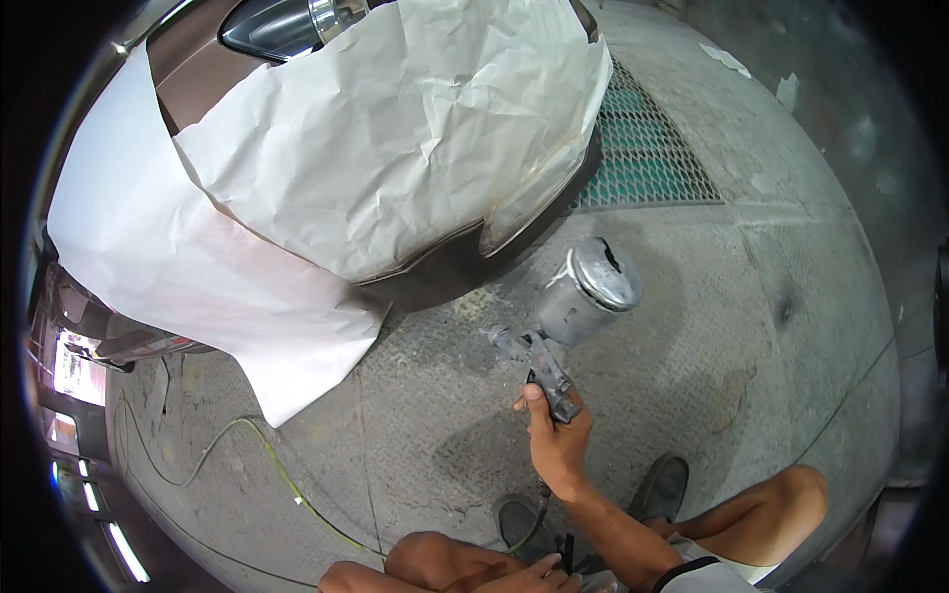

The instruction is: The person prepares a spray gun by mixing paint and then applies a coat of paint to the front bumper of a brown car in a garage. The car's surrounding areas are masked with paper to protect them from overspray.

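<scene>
My right hand point(560, 450) is wrapped around the handle of a grey spray gun point(544, 368), its thumb lying against the gun's back. A dented metal paint cup point(583, 296) with a paint-streaked lid tops the gun, tilted to the right. The nozzle points left, just below the brown bumper point(425, 272) and apart from it. White masking paper point(386, 148) covers most of the car's corner, and another sheet point(188, 257) hangs down on the left. My left hand point(534, 576) is low at the bottom edge beside my knee, beside a small black thing; its fingers are mostly hidden.
A yellow-green air hose point(282, 469) curves across the worn concrete floor point(435, 425) from the left to my legs. A metal floor grating point(647, 148) lies beyond the bumper. The car's headlight point(277, 28) shows above the paper. Part of another vehicle point(138, 338) stands at far left.
</scene>
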Demonstrator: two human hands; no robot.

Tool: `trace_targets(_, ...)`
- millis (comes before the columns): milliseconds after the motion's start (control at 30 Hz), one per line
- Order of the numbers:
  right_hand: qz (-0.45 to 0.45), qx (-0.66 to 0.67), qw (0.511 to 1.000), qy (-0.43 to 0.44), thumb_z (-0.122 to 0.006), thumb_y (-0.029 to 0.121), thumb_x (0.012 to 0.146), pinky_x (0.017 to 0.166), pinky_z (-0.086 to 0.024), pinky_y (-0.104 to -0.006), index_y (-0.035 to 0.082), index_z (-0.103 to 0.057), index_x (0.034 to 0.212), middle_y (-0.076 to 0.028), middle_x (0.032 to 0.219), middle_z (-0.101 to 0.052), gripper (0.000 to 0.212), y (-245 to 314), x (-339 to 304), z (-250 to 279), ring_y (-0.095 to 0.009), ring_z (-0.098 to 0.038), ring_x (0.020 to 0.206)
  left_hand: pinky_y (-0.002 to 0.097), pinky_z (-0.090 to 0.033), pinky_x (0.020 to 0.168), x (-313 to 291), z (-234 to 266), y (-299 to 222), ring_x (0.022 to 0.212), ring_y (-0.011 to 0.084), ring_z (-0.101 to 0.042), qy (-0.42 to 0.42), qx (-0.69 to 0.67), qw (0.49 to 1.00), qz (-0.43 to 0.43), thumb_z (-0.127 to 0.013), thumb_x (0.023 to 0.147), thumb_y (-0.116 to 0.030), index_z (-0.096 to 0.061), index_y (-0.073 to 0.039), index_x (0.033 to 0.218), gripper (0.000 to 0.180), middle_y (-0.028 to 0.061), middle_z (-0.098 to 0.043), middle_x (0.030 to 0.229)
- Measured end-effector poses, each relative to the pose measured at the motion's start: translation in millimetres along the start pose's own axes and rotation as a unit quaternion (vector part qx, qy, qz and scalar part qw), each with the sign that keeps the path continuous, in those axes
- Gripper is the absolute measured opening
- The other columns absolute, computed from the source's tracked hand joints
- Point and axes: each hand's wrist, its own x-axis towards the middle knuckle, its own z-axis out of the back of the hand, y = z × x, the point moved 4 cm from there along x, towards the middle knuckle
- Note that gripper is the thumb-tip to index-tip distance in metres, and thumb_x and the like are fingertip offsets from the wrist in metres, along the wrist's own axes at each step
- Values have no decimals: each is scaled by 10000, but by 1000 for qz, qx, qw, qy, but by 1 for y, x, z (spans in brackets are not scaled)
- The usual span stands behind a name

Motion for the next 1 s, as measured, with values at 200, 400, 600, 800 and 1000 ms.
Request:
trace_targets(200, 85, -36, 995, -31, -664, 337, 956, 487, -413, -231, -5, -644, 1018, -16, 747, -678, 348, 1, -5, 1, -42, -526, 548, 457, -402, 936, 5, 9, 0, 954, 294, -597, 16, -49, 998, 21, -472, 936, -199, -479, 11, 1346, 461, 150, -612, 1022)
trace_targets(400, 75, 3, 997, -17, -644, 322, 971, 485, -407, -234, 4, -640, 997, -10, 740, -673, 320, 13, -2, -11, -42, -518, 547, 452, -402, 922, 3, 11, 2, 942, 298, -593, 11, -57, 998, 11, -455, 940, -196, -476, 22, 1342, 457, 153, -604, 1009)
trace_targets(600, 108, -21, 993, -44, -633, 301, 979, 584, -448, -247, -5, -648, 1004, -41, 798, -673, 307, 16, 2, -7, -77, -571, 653, 431, -399, 889, 2, 14, 0, 898, 285, -591, -2, -71, 997, 13, -469, 941, -183, -485, 30, 1308, 424, 145, -604, 949)
trace_targets(800, 101, -27, 993, 46, -643, 295, 975, 678, -480, -270, -35, -641, 1127, -51, 835, -664, 363, 34, -1, -30, -112, -617, 777, 413, -392, 853, 4, 11, 1, 858, 279, -589, -6, -61, 998, 5, -458, 949, -184, -499, 17, 1264, 375, 140, -603, 915)
trace_targets(1000, 128, 14, 988, 82, -650, 310, 971, 626, -471, -257, -36, -639, 1135, -45, 805, -663, 383, 40, -2, -48, -96, -610, 716, 417, -389, 853, 7, 6, 3, 845, 285, -590, -15, -83, 996, 27, -434, 961, -183, -507, 5, 1228, 335, 145, -609, 898)
